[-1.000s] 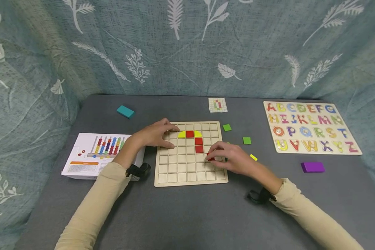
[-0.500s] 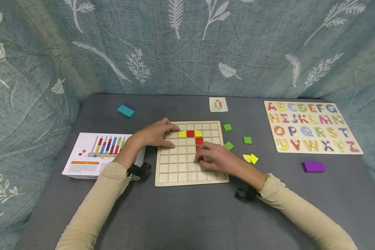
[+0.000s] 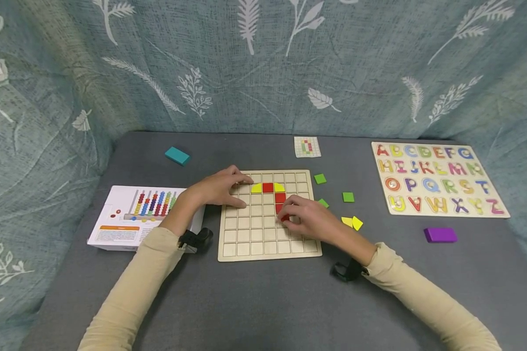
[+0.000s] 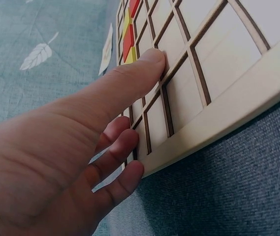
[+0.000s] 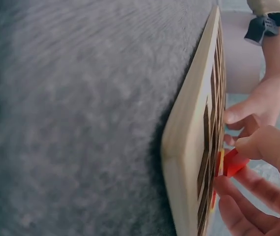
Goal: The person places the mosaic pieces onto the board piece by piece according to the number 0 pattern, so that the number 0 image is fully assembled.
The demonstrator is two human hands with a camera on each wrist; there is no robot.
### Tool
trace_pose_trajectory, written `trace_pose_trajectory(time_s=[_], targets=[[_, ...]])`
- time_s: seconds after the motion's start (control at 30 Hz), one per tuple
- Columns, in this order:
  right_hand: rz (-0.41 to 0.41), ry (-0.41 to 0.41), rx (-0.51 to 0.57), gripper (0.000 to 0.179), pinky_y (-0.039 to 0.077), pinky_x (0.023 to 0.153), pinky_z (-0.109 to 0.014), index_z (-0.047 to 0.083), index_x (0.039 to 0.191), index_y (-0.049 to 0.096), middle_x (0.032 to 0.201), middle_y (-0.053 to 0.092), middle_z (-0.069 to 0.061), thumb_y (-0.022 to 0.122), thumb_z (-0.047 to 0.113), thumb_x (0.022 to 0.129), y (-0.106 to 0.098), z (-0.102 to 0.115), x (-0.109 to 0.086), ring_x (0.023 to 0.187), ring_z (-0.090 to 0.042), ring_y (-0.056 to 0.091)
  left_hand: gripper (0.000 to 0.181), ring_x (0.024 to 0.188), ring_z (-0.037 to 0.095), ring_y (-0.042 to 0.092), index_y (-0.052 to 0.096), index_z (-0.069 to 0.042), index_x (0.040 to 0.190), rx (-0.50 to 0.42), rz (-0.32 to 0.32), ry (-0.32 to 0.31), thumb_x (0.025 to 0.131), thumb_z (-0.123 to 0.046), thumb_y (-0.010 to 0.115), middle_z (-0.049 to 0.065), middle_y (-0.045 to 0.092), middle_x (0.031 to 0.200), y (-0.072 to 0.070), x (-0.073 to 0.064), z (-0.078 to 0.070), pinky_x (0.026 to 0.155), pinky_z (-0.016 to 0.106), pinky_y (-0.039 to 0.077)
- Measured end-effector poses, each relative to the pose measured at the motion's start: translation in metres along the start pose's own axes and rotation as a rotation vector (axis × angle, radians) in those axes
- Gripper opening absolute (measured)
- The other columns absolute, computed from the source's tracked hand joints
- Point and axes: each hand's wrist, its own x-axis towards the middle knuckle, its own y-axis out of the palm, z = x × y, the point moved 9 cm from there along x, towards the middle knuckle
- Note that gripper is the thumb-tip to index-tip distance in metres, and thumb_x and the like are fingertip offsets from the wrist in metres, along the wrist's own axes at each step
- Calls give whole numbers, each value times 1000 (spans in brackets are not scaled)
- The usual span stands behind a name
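Observation:
A wooden grid board (image 3: 250, 236) lies on the grey table. My left hand (image 3: 217, 189) rests on its left side, the thumb (image 4: 142, 69) on the grid and the other fingers at the edge. My right hand (image 3: 312, 219) pinches a red square tile (image 5: 236, 163) between thumb and fingertips, tilted at the board's surface. In the head view this tile is partly covered by the fingers, just below a column of red tiles (image 3: 280, 197). Above that column, a red tile (image 3: 268, 187) sits between two yellow rounded tiles (image 3: 256, 188).
Loose green tiles (image 3: 348, 197) and yellow tiles (image 3: 357, 223) lie right of the board. A pattern card (image 3: 307, 147) is behind it. Around stand an alphabet board (image 3: 441, 178), a purple block (image 3: 440, 235), a teal block (image 3: 177, 156) and an abacus box (image 3: 118, 214).
My right hand has moved left across the board with the red tile, to below the red column, then shifted slightly upward. The left hand stays in place.

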Motion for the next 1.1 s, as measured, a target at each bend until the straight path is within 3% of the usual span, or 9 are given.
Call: trace_pose_trajectory(time_s=[0.47, 1.1], targets=[[-19, -1, 16, 8, 47, 64, -23, 13, 91, 72, 96, 64, -2, 72, 7, 85, -2, -4, 1, 74, -12, 58, 61, 98, 23, 44, 51, -16, 140, 20, -10, -9, 86, -29, 75, 10, 45, 118, -1, -1, -2, 83, 37, 39], [8, 14, 26, 8, 49, 66, -23, 14, 93, 73, 95, 64, 1, 73, 11, 85, 1, -6, 6, 76, -10, 61, 61, 100, 23, 45, 51, -16, 141, 18, -7, -13, 86, -29, 74, 10, 45, 121, -2, -2, -3, 85, 40, 40]])
